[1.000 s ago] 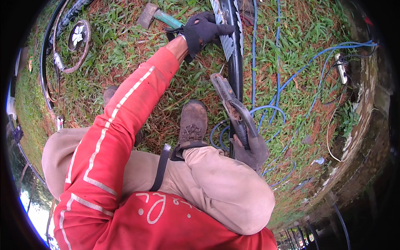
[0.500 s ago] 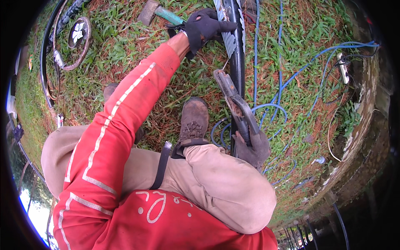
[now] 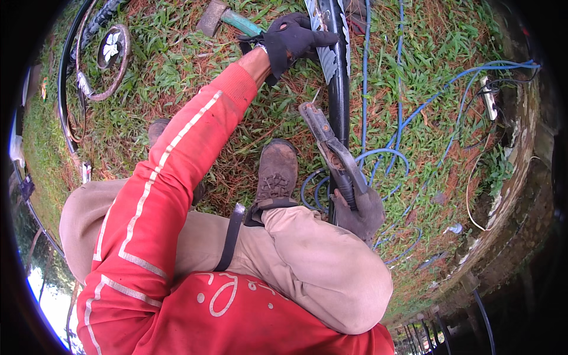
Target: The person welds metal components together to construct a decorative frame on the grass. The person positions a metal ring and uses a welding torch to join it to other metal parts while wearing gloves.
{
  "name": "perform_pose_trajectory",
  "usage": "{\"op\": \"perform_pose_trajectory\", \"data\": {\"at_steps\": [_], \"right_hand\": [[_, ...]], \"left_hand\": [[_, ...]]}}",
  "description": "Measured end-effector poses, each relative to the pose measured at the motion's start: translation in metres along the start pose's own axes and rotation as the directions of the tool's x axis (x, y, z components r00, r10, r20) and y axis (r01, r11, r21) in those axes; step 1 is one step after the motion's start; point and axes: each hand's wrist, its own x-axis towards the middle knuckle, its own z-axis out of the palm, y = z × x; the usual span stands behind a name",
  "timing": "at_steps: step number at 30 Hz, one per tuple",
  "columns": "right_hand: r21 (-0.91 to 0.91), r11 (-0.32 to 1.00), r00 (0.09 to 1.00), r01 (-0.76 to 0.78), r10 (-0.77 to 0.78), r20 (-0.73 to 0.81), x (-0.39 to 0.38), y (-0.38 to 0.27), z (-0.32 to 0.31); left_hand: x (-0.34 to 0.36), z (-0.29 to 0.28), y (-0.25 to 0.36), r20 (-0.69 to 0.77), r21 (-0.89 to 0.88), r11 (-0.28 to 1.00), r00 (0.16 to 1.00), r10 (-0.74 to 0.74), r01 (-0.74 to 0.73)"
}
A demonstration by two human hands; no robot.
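In a dark glove, my left hand (image 3: 293, 40) is closed around the edge of a grey, jagged-edged metal leaf (image 3: 325, 59) lying against a black metal pole (image 3: 338, 97). Its thumb stretches across the leaf toward the pole; the other fingertips are partly hidden. My right hand (image 3: 364, 214), in a grey-brown glove, grips a worn welding electrode holder (image 3: 332, 145) beside my knee. A short, thin electrode (image 3: 316, 94) sticks out of the holder's jaws. Its tip stands left of the pole, below the leaf, apart from both.
A hammer (image 3: 228, 20) with a green handle lies on the grass left of my left hand. Blue cables (image 3: 408, 118) run and loop to the right of the pole. Curved metalwork with a white flower (image 3: 110, 46) lies far left. My boot (image 3: 277, 171) rests near the pole.
The electrode holder's jaws have swung slightly left, taking the electrode away from the pole and leaf. My left hand stays on the leaf, almost unmoved.
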Motion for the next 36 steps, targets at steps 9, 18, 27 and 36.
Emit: {"op": "perform_pose_trajectory", "data": {"at_steps": [9,18,27,36], "right_hand": [[-0.082,0.997,1.000,0.006,-0.008,-0.020,-0.001,0.004,0.003],[-0.057,0.998,1.000,0.020,-0.021,-0.019,-0.006,0.010,0.007],[-0.006,0.997,0.997,0.077,-0.077,-0.004,0.004,-0.002,0.000],[-0.024,1.000,0.999,0.007,-0.008,-0.042,-0.005,0.007,0.005]], "left_hand": [[0.000,0.001,0.000,-0.058,-0.008,1.000,0.998,-0.013,0.012],[0.054,-0.041,-0.070,0.075,-0.126,0.986,0.990,0.115,-0.106],[-0.010,0.008,0.019,-0.099,0.132,0.991,0.994,0.045,-0.032],[-0.005,0.009,0.015,-0.109,0.047,0.998,0.994,-0.027,0.032]]}}
